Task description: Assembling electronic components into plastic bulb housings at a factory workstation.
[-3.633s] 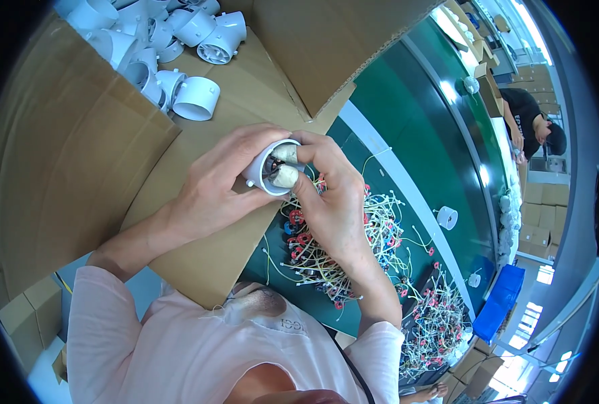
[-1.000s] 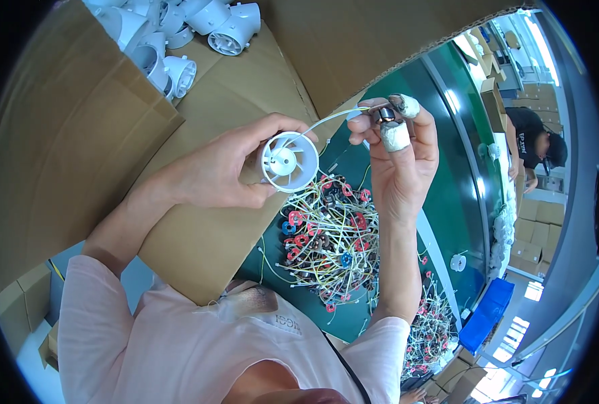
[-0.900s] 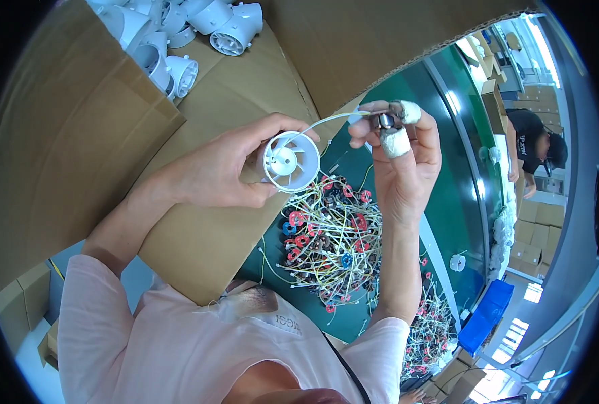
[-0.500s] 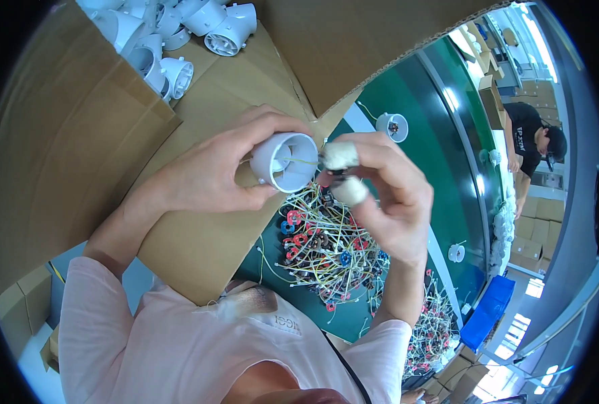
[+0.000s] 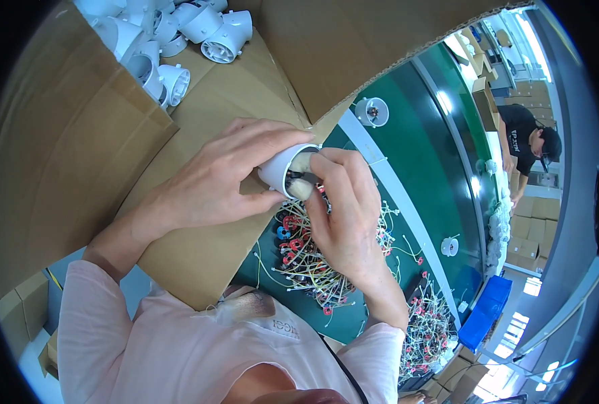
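Note:
My left hand (image 5: 222,176) is wrapped round a white plastic cylindrical housing (image 5: 272,174), its open end tilted to the right. My right hand (image 5: 346,212) reaches into that opening with thumb and forefinger, both wearing pale fingertip covers. They pinch a small dark wired part (image 5: 293,178), mostly hidden between the fingertips and the housing's wall. Below the hands lies a heap of wired parts (image 5: 313,269), red, blue and black with yellowish leads.
A cardboard box (image 5: 225,111) at the upper left holds several white pipe-shaped housings (image 5: 225,42). On the green conveyor (image 5: 407,135) stand a white housing (image 5: 371,112) and a smaller white piece (image 5: 449,246). A blue bin (image 5: 486,313) sits at right; a person (image 5: 525,138) works beyond.
My right hand has moved left, carrying the small dark part from outside the housing into its opening. My left hand keeps its grip. The white housing on the conveyor appears further left.

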A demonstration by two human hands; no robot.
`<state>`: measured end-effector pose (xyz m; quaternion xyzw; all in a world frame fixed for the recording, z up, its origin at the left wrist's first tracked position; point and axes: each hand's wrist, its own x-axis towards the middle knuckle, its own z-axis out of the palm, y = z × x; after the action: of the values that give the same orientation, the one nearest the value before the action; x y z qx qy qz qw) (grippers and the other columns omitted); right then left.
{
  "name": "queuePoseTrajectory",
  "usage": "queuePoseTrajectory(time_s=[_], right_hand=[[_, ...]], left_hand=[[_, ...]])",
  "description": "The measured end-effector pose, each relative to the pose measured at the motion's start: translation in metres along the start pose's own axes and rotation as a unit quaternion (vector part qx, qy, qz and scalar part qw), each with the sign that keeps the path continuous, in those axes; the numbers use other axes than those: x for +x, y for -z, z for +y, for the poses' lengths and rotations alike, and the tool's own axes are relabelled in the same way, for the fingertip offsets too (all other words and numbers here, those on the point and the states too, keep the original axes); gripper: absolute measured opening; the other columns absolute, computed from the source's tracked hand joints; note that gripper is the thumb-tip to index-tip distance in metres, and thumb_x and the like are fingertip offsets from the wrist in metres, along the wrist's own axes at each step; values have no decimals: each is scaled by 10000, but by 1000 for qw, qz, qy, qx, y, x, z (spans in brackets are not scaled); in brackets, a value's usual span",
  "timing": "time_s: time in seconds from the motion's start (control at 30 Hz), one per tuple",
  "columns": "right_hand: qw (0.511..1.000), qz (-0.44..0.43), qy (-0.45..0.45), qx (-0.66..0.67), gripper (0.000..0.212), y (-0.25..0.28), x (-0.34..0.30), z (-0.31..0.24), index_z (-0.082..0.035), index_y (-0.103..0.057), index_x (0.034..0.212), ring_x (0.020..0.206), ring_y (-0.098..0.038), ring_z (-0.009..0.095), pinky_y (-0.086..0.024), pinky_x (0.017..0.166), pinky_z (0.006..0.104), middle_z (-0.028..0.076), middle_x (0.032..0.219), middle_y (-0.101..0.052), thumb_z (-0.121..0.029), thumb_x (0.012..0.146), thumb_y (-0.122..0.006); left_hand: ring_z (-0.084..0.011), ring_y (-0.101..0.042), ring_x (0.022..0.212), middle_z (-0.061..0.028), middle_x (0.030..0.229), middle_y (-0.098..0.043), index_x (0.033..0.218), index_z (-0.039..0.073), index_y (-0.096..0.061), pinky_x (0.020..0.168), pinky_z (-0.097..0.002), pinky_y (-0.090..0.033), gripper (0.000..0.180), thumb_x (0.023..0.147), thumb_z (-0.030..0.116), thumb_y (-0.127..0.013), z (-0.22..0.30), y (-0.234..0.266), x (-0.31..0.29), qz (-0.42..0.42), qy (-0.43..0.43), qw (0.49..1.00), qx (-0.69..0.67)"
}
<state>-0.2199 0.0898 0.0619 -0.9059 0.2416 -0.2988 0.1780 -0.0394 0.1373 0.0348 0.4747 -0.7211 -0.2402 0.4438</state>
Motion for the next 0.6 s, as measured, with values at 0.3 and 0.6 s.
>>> queuePoseTrajectory(time_s=[0.3, 0.6], right_hand=[[999, -22, -11, -42, 331, 3, 7, 0, -4, -565, 916, 793, -533, 267, -441, 692, 364, 132, 987, -521, 94, 608, -635], [995, -27, -90, 35, 282, -1, -1, 12, -5, -573, 913, 910, -573, 279, -473, 750, 343, 130, 1043, -544, 64, 651, -653]], left_hand=[[-286, -556, 1031, -130, 1144, -557, 1182, 40, -514, 845, -355, -473, 574, 646, 31, -719, -8, -9, -2, 23, 25, 998, -57], [-261, -567, 1033, -125, 1135, -567, 1166, 31, -525, 843, -343, -477, 545, 655, 14, -714, -6, -9, -2, 13, 23, 998, -64]])
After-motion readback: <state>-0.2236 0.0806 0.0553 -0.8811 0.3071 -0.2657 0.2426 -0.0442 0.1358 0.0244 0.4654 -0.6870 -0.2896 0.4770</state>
